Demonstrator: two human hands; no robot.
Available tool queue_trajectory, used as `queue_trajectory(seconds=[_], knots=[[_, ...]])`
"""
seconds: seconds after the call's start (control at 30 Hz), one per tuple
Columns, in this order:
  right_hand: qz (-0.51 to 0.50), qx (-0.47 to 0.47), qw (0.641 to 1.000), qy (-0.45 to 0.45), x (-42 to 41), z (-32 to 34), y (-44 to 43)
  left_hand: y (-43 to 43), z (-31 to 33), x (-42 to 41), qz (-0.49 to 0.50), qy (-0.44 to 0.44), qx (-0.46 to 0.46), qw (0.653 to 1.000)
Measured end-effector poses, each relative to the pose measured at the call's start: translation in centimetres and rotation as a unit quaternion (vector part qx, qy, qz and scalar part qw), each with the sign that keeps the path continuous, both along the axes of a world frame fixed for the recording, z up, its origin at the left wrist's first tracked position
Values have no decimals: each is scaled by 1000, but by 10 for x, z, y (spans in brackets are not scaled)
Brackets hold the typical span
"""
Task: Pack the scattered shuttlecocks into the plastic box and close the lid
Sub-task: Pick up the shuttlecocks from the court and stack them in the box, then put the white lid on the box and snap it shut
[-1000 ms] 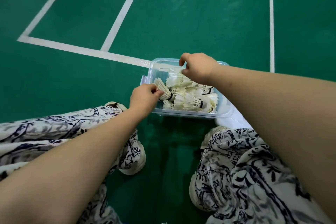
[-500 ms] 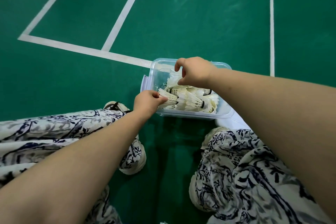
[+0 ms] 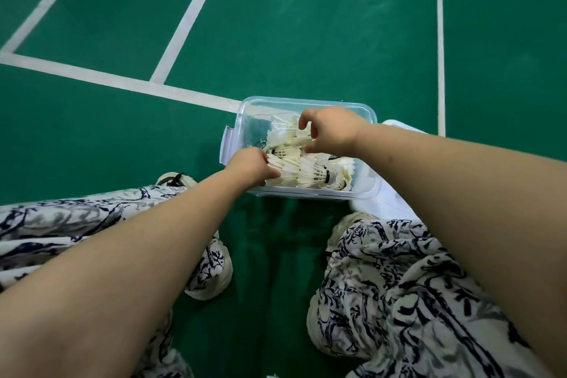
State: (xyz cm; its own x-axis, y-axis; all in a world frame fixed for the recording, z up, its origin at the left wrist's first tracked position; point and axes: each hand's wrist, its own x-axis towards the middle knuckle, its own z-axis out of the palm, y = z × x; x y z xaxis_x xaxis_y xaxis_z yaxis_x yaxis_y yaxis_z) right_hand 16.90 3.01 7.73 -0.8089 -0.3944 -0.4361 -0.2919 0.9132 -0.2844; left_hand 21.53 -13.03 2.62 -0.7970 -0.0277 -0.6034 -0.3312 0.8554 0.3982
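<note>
A clear plastic box [image 3: 306, 101] stands on the green court floor between my knees, holding several white feather shuttlecocks [image 3: 313, 173] lying on their sides. My left hand [image 3: 250, 166] is at the box's near left corner, fingers curled round the feather end of a shuttlecock in the front row. My right hand [image 3: 333, 130] hovers over the middle of the box with fingers curled down onto the shuttlecocks beneath it; what it holds is hidden by the hand. The white lid [image 3: 395, 202] lies on the floor to the right, mostly behind my right forearm.
White court lines [image 3: 190, 14] cross the green floor beyond the box. My legs in patterned white-and-navy trousers [image 3: 399, 285] and light shoes [image 3: 211, 282] flank a strip of floor in front of the box.
My left hand has pushed its shuttlecock down into the front row of the box. My right hand has lowered from above the rim onto the shuttlecocks inside.
</note>
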Motion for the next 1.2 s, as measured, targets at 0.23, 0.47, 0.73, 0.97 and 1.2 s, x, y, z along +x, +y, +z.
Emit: queue_trajectory(seconds=[0.23,0.47,0.73,0.97,1.2], knots=[[-35,7,999,29,-1,19,17,-7,12,3,0,141,-85,986],[-15,50,995,84,20,63,22,9,53,10,-56,256,-85,961],[-121,47,985,115,35,97,60,22,102,8,-96,311,-125,937],[-216,78,973,38,54,33,132,88,89,-8,-158,316,-106,929],[-350,62,933,-58,51,-42,190,182,30,-22,-255,262,-87,927]])
